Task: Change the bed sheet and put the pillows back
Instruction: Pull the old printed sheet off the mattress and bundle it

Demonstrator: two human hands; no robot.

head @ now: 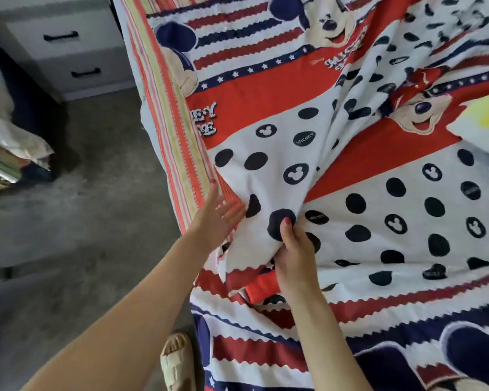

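A red, white and navy cartoon-mouse bed sheet (364,210) lies across the bed, bunched into folds that run toward its left edge. My right hand (291,246) grips a gathered fold of that sheet near the bed's edge. My left hand (218,218) is flat with straight fingers, just left of the fold, over the mattress edge. An orange, yellow and white striped sheet (167,114) shows underneath along the left side of the bed. A white and yellow pillow corner (483,122) peeks in at the right edge.
A white drawer unit with black handles (65,49) stands at the upper left on the grey floor (68,235). A pile of cloth and papers (9,153) sits at the far left. My sandalled foot (178,362) stands beside the bed.
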